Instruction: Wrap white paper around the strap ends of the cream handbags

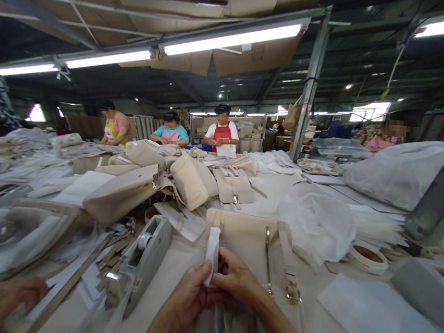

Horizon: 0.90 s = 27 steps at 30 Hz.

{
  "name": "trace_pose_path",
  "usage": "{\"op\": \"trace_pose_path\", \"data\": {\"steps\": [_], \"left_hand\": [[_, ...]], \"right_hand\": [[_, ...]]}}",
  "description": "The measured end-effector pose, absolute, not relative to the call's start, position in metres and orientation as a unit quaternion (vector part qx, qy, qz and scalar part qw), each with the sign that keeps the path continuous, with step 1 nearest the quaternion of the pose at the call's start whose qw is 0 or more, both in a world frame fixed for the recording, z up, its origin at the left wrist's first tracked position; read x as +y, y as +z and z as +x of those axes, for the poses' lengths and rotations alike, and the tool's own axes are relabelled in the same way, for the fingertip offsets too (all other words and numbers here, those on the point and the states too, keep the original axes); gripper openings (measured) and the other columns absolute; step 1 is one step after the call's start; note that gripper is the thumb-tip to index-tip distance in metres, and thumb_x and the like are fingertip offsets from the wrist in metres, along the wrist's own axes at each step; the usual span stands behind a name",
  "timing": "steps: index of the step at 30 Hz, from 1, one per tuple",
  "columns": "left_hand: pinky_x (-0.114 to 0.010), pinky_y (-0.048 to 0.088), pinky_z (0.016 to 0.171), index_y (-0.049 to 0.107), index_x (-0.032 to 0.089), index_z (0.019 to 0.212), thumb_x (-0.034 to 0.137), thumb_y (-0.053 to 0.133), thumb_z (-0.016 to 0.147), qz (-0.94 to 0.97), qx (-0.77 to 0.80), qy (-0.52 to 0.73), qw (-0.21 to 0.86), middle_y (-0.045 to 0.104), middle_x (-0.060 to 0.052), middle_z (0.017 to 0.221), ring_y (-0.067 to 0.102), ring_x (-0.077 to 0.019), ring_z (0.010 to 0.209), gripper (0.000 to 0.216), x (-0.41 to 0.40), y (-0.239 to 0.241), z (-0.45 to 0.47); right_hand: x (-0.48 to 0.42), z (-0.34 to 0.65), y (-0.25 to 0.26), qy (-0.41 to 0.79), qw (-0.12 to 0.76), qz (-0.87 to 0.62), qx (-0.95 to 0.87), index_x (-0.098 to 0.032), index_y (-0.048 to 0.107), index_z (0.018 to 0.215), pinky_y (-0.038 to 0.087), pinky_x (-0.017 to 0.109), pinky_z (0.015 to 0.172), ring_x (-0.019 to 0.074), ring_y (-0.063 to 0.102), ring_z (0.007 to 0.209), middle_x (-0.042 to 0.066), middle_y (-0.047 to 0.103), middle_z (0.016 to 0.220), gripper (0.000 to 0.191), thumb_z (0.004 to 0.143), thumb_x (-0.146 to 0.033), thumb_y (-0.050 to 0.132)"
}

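My left hand (191, 292) is closed, its thumb pressing on a narrow folded white paper strip (212, 247). From the other side, my right hand (237, 275) pinches the lower part of the same strip, and the fingers of both hands meet beneath it. Under them lies a cream bag (245, 229) with a gold zipper (267, 249) down its front and a gold buckle (293, 291) at its right side. My forearms cover part of the bag's lower half.
A grey tape dispenser (145, 264) stands left of the bag. Cream bags (195, 179) are heaped behind. Right are clear plastic (314, 222), a tape roll (368, 259) and white sheets (360, 316). A co-worker's hand (5, 297) is at lower left; several people work across the table.
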<state>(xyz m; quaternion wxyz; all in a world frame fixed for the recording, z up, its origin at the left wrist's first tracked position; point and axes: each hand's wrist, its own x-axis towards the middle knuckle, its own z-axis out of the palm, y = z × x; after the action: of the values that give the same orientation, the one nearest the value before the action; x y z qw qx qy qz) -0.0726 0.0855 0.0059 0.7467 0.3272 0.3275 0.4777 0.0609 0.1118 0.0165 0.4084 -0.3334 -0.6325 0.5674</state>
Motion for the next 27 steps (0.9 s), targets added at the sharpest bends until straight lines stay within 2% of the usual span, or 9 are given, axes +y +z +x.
{"op": "trace_pose_path", "data": {"steps": [2,5,9,11,13,16,19,22,27], "left_hand": [[-0.029,0.058,0.062,0.067,0.011,0.095,0.041,0.077,0.073,0.325,0.331,0.476,0.747,0.072,-0.012,0.093,0.069,-0.0179,0.069,0.039,0.086,0.005,-0.072],[-0.027,0.057,0.057,0.065,0.012,0.091,0.042,0.082,0.065,0.318,0.351,0.474,0.742,0.071,-0.007,0.081,0.067,-0.0152,0.061,0.043,0.088,0.004,-0.071],[-0.021,0.05,0.046,0.063,0.013,0.086,0.048,0.084,0.059,0.328,0.382,0.484,0.716,0.065,-0.001,0.062,0.058,-0.0104,0.048,0.049,0.089,0.003,-0.067],[-0.018,0.043,0.041,0.061,0.014,0.082,0.051,0.081,0.061,0.346,0.394,0.489,0.697,0.061,0.001,0.057,0.052,-0.0075,0.041,0.047,0.088,0.003,-0.063],[-0.017,0.036,0.036,0.06,0.015,0.079,0.056,0.078,0.063,0.366,0.407,0.5,0.671,0.059,0.003,0.054,0.046,-0.0056,0.037,0.047,0.087,0.003,-0.06],[-0.017,0.029,0.034,0.058,0.016,0.078,0.061,0.075,0.064,0.382,0.427,0.517,0.636,0.055,0.005,0.051,0.04,-0.0047,0.034,0.05,0.087,0.0,-0.056],[-0.016,0.03,0.033,0.057,0.017,0.08,0.06,0.075,0.065,0.387,0.424,0.516,0.636,0.056,0.005,0.052,0.04,-0.0045,0.034,0.049,0.087,-0.002,-0.056],[-0.016,0.034,0.033,0.057,0.016,0.08,0.056,0.077,0.065,0.384,0.407,0.512,0.652,0.058,0.005,0.053,0.042,-0.0047,0.034,0.047,0.087,-0.001,-0.058],[-0.018,0.048,0.042,0.061,0.012,0.084,0.049,0.08,0.065,0.355,0.392,0.485,0.697,0.067,-0.003,0.063,0.059,-0.0097,0.047,0.045,0.084,0.007,-0.067]], "right_hand": [[0.113,0.058,0.01,0.524,0.414,-0.361,-0.651,-0.016,0.059,0.092,0.039,0.021,0.056,0.0125,0.053,0.066,-0.004,0.06,0.073,0.031,0.061,-0.013,0.055],[0.113,0.057,0.009,0.471,0.412,-0.406,-0.666,-0.016,0.059,0.091,0.034,0.02,0.051,0.0102,0.047,0.06,-0.005,0.056,0.069,0.03,0.061,-0.013,0.054],[0.11,0.064,0.024,0.582,0.354,-0.363,-0.636,-0.016,0.06,0.091,0.03,0.02,0.047,0.0088,0.048,0.054,-0.004,0.059,0.068,0.031,0.061,-0.017,0.057],[0.11,0.064,0.029,0.631,0.33,-0.354,-0.606,-0.016,0.06,0.088,0.025,0.019,0.043,0.0082,0.047,0.047,-0.005,0.056,0.057,0.022,0.07,-0.03,0.058],[0.113,0.061,0.028,0.629,0.348,-0.375,-0.585,-0.017,0.057,0.083,0.024,0.02,0.04,0.0085,0.046,0.04,-0.007,0.052,0.047,0.031,0.077,-0.047,0.054],[0.118,0.052,0.019,0.599,0.384,-0.397,-0.58,-0.018,0.055,0.078,0.028,0.021,0.038,0.0095,0.046,0.035,-0.007,0.051,0.044,0.039,0.074,-0.057,0.055],[0.12,0.049,0.015,0.604,0.382,-0.391,-0.579,-0.017,0.055,0.077,0.029,0.022,0.038,0.0104,0.048,0.035,-0.007,0.052,0.043,0.04,0.072,-0.057,0.055],[0.118,0.055,0.022,0.62,0.373,-0.374,-0.58,-0.017,0.057,0.077,0.026,0.021,0.038,0.0095,0.045,0.036,-0.007,0.049,0.041,0.038,0.074,-0.054,0.054],[0.109,0.073,0.036,0.664,0.338,-0.337,-0.576,-0.014,0.065,0.082,0.017,0.019,0.04,0.0041,0.03,0.039,-0.01,0.04,0.045,0.023,0.072,-0.034,0.061]]}}
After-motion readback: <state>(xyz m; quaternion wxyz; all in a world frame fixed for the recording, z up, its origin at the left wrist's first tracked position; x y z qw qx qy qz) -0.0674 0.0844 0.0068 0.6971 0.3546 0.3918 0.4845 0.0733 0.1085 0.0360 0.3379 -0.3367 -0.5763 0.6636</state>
